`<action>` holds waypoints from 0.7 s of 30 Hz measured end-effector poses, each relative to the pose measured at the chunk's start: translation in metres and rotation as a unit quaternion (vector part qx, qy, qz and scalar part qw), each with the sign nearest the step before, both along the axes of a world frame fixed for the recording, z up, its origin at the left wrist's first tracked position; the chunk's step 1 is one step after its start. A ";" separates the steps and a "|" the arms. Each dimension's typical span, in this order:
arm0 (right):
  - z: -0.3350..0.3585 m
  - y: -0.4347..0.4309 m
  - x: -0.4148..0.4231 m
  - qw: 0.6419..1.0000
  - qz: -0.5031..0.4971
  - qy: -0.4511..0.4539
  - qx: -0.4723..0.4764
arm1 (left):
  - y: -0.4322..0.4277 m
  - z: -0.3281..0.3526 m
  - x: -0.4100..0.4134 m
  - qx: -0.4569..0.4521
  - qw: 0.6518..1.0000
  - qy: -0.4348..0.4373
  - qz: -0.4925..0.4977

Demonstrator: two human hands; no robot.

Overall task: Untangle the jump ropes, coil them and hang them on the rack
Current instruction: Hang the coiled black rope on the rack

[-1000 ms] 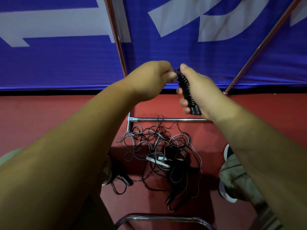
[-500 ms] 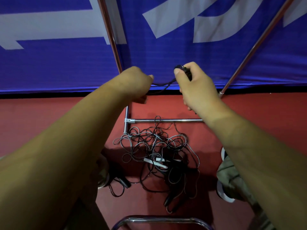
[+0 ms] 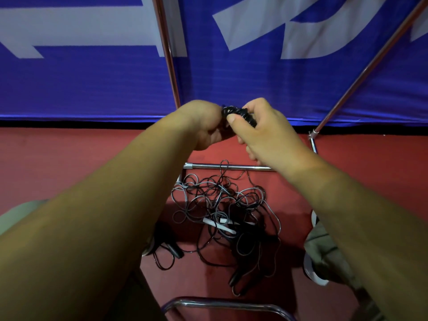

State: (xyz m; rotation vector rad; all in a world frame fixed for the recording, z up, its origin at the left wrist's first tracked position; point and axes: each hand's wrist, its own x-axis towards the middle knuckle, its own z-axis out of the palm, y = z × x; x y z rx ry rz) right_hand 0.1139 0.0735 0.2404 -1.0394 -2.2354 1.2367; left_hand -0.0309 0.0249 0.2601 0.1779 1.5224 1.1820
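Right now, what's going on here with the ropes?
A person is working on one black jump rope, held up in front of the blue banner. The right hand grips its handle end, with rope looped round it, and the left hand holds the rope right beside it, so coiling looks under way. The other ropes lie in a tangled pile on the red floor, by the lower bar of the rack. No rope hangs on the rack parts in view.
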 end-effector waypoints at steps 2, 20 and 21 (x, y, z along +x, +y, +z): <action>0.007 0.001 0.003 0.999 -0.008 0.018 -0.046 | 0.002 -0.001 -0.001 0.034 0.999 0.007 0.031; 0.006 0.015 0.002 0.949 -0.130 0.146 -0.247 | 0.005 -0.006 0.005 0.120 0.992 0.018 -0.041; 0.007 0.015 0.002 0.949 -0.129 0.147 -0.248 | 0.005 -0.006 0.004 0.123 0.991 0.029 -0.044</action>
